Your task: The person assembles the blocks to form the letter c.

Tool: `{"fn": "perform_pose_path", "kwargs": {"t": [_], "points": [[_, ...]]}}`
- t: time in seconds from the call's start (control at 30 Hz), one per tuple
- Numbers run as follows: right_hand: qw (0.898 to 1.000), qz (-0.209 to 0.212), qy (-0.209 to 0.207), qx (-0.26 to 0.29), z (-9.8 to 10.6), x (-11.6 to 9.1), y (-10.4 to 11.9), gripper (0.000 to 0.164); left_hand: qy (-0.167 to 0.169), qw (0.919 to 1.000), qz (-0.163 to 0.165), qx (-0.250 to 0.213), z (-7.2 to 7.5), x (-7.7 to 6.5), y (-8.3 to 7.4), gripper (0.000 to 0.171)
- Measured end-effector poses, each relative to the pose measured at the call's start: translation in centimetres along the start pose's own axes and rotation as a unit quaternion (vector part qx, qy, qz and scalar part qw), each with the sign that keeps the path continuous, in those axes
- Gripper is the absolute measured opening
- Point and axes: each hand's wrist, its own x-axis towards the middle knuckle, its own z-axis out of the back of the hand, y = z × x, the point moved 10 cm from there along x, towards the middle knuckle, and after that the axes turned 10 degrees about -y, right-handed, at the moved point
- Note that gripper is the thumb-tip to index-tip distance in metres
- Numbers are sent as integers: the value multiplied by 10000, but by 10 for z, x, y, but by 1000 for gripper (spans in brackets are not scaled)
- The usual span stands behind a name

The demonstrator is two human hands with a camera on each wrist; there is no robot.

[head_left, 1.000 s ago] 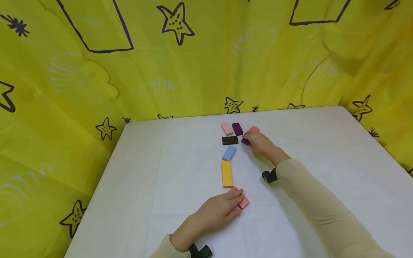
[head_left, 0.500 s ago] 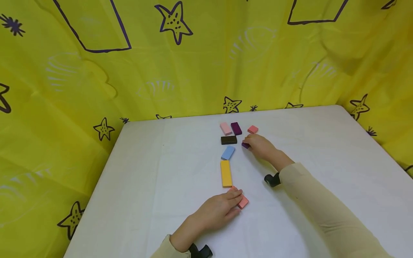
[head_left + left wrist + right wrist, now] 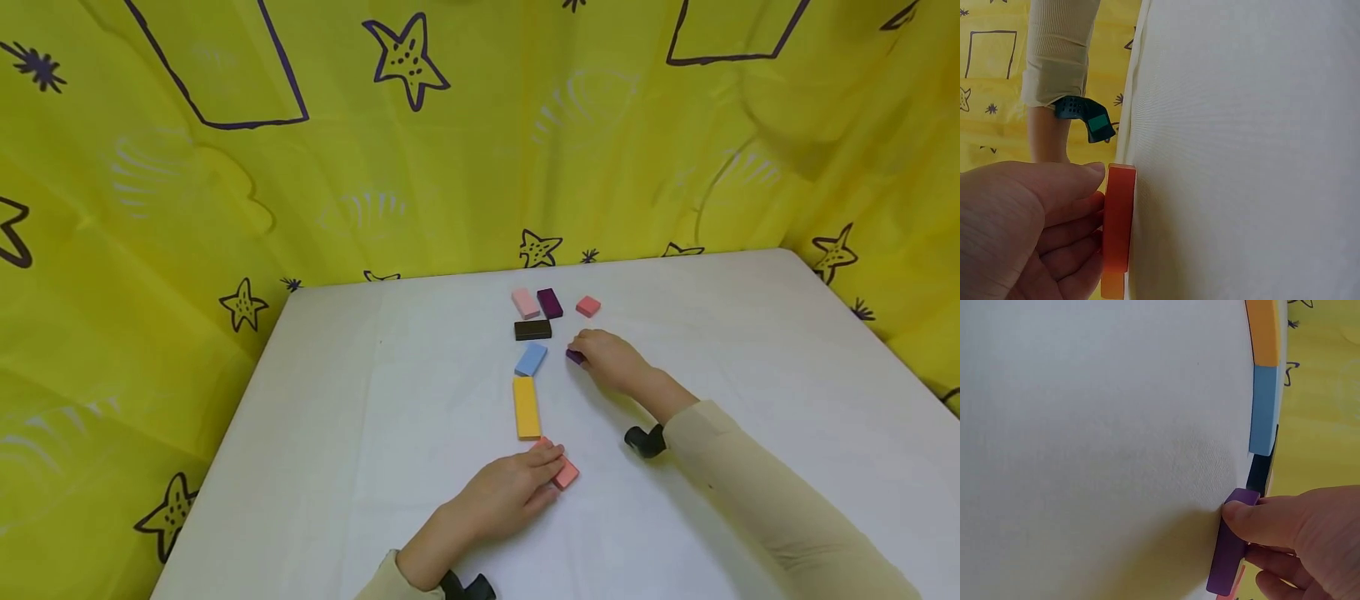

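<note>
My left hand [image 3: 506, 492] rests its fingers on top of a coral block [image 3: 566, 475], covering the block's middle. In the left wrist view the fingertips touch one face of that coral block [image 3: 1119, 219], and the thumb lies by its end. Farther off, my right hand [image 3: 611, 362] pinches a purple block [image 3: 576, 357] between thumb and fingers. The right wrist view shows the purple block [image 3: 1229, 556] with the thumb across its near face. A yellow block [image 3: 527, 408] meets the coral block's far end, and a light blue block [image 3: 532, 360] follows beyond it.
A dark brown block [image 3: 533, 330] lies crosswise past the blue one. Behind it are a pale pink block [image 3: 526, 303] and a dark purple block [image 3: 550, 303]. A small coral block [image 3: 588, 306] sits to their right. Yellow patterned cloth [image 3: 465, 167] hangs behind the white table [image 3: 315, 433].
My right hand has drawn the purple block nearer, away from the small coral block, which now shows in full. The left hand stays in place on its block.
</note>
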Motion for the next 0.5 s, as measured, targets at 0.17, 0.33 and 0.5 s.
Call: {"fn": "perform_pose_path", "kwargs": {"t": [0.17, 0.33, 0.5], "points": [[9999, -74, -41, 56, 2, -5, 3, 23, 13, 10000, 12, -33, 0, 0, 0, 41], [10000, -53, -17, 66, 4, -12, 8, 23, 5, 10000, 29, -3, 0, 0, 0, 41], [10000, 11, -44, -23, 5, -16, 11, 23, -5, 10000, 27, 31, 0, 0, 0, 41]]}}
